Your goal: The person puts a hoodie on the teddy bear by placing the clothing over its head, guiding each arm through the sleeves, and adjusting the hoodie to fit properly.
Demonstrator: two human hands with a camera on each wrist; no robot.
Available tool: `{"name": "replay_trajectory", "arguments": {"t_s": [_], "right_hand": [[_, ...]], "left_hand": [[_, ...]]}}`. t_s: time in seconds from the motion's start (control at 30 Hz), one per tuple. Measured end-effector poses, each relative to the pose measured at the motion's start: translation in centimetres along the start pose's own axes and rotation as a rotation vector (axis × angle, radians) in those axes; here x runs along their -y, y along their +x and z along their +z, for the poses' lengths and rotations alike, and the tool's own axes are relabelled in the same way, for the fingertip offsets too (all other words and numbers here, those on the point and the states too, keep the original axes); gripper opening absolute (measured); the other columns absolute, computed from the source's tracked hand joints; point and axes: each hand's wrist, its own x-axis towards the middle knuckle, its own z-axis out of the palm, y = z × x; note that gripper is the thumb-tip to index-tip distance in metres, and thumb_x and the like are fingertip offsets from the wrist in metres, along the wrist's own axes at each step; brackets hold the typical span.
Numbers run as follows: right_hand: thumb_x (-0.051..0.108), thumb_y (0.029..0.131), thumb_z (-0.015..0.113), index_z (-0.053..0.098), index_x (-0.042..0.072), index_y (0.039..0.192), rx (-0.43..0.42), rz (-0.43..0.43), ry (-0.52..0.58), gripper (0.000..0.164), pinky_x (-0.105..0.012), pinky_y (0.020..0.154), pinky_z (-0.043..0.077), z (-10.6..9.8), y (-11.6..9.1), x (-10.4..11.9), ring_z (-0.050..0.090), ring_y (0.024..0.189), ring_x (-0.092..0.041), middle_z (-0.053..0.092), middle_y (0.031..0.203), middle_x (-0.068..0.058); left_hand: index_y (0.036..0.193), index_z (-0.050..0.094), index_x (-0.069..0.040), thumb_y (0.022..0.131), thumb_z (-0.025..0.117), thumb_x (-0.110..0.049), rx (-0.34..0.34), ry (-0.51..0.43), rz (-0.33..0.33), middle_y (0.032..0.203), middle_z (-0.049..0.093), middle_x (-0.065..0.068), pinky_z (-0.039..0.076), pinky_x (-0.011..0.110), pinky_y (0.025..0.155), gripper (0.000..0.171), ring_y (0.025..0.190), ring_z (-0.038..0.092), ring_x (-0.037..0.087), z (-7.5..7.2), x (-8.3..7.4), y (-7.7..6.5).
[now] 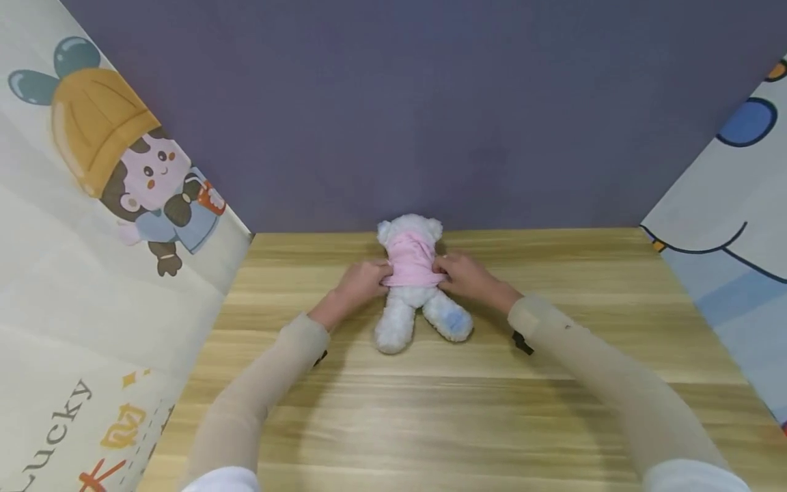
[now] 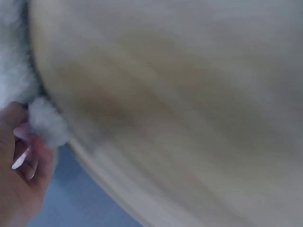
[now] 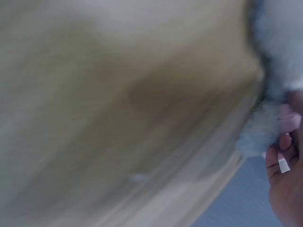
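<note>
A white plush teddy bear (image 1: 394,326) lies on the wooden table with its head toward the back wall and its legs spread toward me. It wears a pink shirt (image 1: 413,263), whose lower hem sits at the hips. My left hand (image 1: 363,282) pinches the shirt at its left edge near the hem. On the opposite edge, my right hand (image 1: 468,275) pinches the pink cloth with curled fingers. Both wrist views are blurred, but white fur and a bit of pink fabric show beside the left fingers (image 2: 41,156) and the right fingers (image 3: 273,163). The bear's arms are mostly hidden by the hands.
A dark grey-purple wall (image 1: 430,116) rises behind the table (image 1: 430,410). A printed cartoon panel (image 1: 61,287) borders the left side, and another printed panel (image 1: 738,307) borders the right. Each sleeve has a small black strap piece (image 1: 522,343) underneath.
</note>
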Motion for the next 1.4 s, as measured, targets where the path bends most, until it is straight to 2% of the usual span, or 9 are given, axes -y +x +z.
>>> {"name": "replay_trajectory", "arguments": {"t_s": [0.2,0.47,0.63,0.8,0.93,1.07,1.17,1.27,1.4], "right_hand": [[0.009,0.087,0.077,0.062,0.009,0.097,0.002,0.003,-0.028,0.017,-0.037,0.075,0.053,-1.1,-0.6,0.6,0.058,0.079,-0.018,0.064,0.087,-0.003],[0.005,0.092,0.070,0.065,-0.002,0.125,0.005,-0.097,-0.073,0.034,-0.050,0.107,0.044,-3.4,-0.5,4.6,0.058,0.119,-0.035,0.064,0.126,-0.017],[0.007,0.089,0.073,0.063,-0.004,0.131,0.115,-0.199,-0.105,0.045,-0.050,0.111,0.041,-3.0,-0.3,5.1,0.053,0.128,-0.040,0.058,0.138,-0.022],[0.007,0.086,0.077,0.064,-0.004,0.130,0.115,-0.203,-0.130,0.047,-0.049,0.112,0.041,-3.1,-0.3,4.4,0.054,0.128,-0.040,0.059,0.137,-0.022],[0.006,0.087,0.076,0.065,-0.002,0.130,0.133,-0.221,-0.136,0.045,-0.049,0.110,0.042,-3.6,-0.2,4.1,0.054,0.128,-0.038,0.060,0.137,-0.020],[0.006,0.088,0.074,0.066,-0.002,0.129,0.145,-0.233,-0.153,0.042,-0.049,0.108,0.044,-3.8,-0.2,4.0,0.055,0.126,-0.038,0.061,0.136,-0.020],[0.005,0.088,0.073,0.066,-0.001,0.128,0.144,-0.225,-0.162,0.041,-0.048,0.107,0.045,-4.0,-0.1,3.8,0.055,0.126,-0.038,0.061,0.135,-0.019],[0.005,0.087,0.074,0.066,-0.001,0.128,0.145,-0.234,-0.174,0.042,-0.048,0.108,0.044,-4.2,0.0,3.5,0.056,0.125,-0.036,0.062,0.133,-0.019],[0.004,0.086,0.074,0.066,-0.001,0.129,0.154,-0.284,-0.217,0.044,-0.048,0.109,0.044,-4.6,0.1,3.2,0.057,0.124,-0.035,0.064,0.131,-0.018]], "left_hand": [[0.083,0.063,-0.014,0.083,0.078,-0.013,0.065,0.119,-0.008,0.096,0.071,0.002,0.054,0.040,0.055,0.015,0.073,0.067,0.023,-0.5,-0.5,0.5],[0.079,0.064,-0.011,0.095,0.067,-0.005,0.292,-0.043,-0.012,0.075,0.058,-0.001,0.039,0.024,0.055,0.017,0.065,0.046,0.008,-4.7,-1.2,1.4],[0.106,0.074,-0.003,0.097,0.060,-0.001,0.150,-0.173,-0.113,0.098,0.072,0.009,0.053,0.027,0.066,0.016,0.076,0.063,0.015,-6.6,-2.2,4.6],[0.130,0.062,0.000,0.101,0.062,-0.013,0.060,-0.125,-0.206,0.126,0.062,0.018,0.055,0.038,0.091,0.031,0.109,0.063,0.032,-5.9,-2.6,7.8],[0.128,0.064,0.001,0.101,0.065,-0.018,0.054,-0.134,-0.211,0.125,0.063,0.018,0.050,0.041,0.100,0.033,0.115,0.060,0.033,-4.8,-2.1,9.2],[0.116,0.067,0.004,0.102,0.063,-0.013,0.075,-0.201,-0.147,0.113,0.066,0.018,0.051,0.040,0.094,0.023,0.106,0.061,0.032,-4.2,-1.7,10.2],[0.114,0.063,0.005,0.104,0.056,-0.011,0.175,-0.440,-0.194,0.112,0.063,0.019,0.051,0.037,0.087,0.020,0.100,0.059,0.029,-4.9,-1.6,10.8],[0.120,0.059,0.007,0.106,0.049,-0.011,0.265,-0.776,-0.359,0.120,0.059,0.020,0.048,0.033,0.080,0.025,0.097,0.055,0.025,-5.8,-1.3,11.4],[0.134,0.051,0.004,0.105,0.048,-0.014,0.226,-1.061,-0.598,0.132,0.052,0.018,0.048,0.031,0.078,0.034,0.096,0.053,0.019,-6.0,-0.2,12.2]]}}
